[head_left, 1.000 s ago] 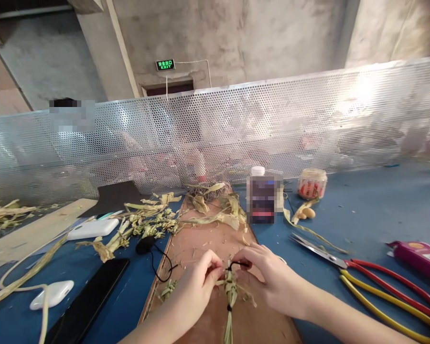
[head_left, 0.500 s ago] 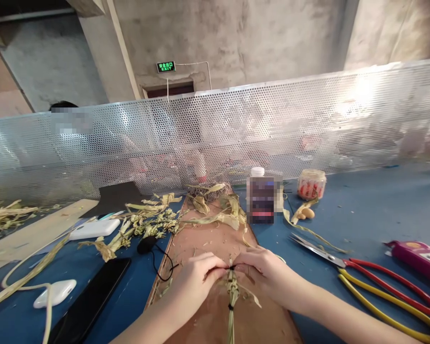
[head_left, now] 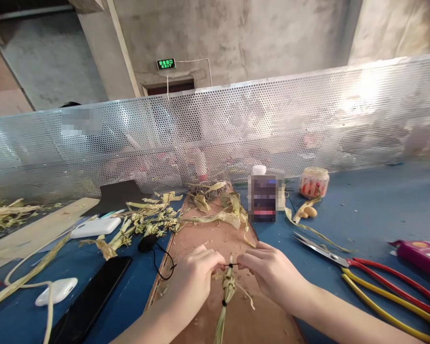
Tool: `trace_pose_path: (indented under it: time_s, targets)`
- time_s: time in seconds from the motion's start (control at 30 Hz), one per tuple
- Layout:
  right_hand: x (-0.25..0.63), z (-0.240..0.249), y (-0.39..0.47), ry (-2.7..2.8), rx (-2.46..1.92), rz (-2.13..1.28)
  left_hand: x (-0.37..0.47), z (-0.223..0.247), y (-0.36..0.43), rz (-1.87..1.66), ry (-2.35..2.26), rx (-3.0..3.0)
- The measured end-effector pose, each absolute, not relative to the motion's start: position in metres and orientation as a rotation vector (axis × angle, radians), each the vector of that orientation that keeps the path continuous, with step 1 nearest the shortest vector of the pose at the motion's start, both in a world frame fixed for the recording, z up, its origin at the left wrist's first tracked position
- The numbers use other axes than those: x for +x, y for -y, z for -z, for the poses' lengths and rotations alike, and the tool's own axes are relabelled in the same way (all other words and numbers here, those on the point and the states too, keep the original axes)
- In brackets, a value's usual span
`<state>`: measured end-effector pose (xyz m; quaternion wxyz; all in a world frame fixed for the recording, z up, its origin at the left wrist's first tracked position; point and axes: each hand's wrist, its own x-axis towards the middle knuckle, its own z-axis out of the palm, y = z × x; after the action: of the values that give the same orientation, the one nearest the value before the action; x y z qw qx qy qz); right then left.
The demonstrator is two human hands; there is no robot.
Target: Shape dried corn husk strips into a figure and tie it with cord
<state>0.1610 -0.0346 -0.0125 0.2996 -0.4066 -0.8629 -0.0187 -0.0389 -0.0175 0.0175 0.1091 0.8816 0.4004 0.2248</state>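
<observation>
A bundle of dried, pale green plant strips (head_left: 229,285) lies upright in view, with a knotted upper part and loose strands below. Black cord is tied round its lower middle. Another black cord (head_left: 231,264) circles its top end. My left hand (head_left: 195,274) is closed, pinching one end of that upper cord. On the other side my right hand (head_left: 272,267) pinches the opposite end, so the cord is stretched taut between them. Under both hands is a brown board (head_left: 197,243).
Right of the board lie red-and-yellow-handled scissors (head_left: 347,263), a purple item (head_left: 421,258) and a glass jar (head_left: 313,181). A white-capped bottle (head_left: 260,170) stands behind. Leftward are a black phone (head_left: 93,296), white cases and dried leaves (head_left: 154,220). A perforated metal screen (head_left: 215,129) crosses the back.
My hands have moved slightly apart, drawing the upper cord out straight to both sides. The lower strands of the bundle have swung a little left.
</observation>
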Motion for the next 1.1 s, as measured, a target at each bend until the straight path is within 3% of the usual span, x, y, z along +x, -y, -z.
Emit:
trace_pose_path:
  time_s: [0.93, 1.1]
  targets:
    - [0.167, 0.014, 0.032, 2.217, -0.877, 0.277, -0.044, -0.013, 0.021, -0.833, -1.069, 2.585]
    - [0.165, 0.010, 0.035, 2.167, -0.887, 0.109, -0.046, -0.014, 0.019, -0.826, -1.022, 2.525]
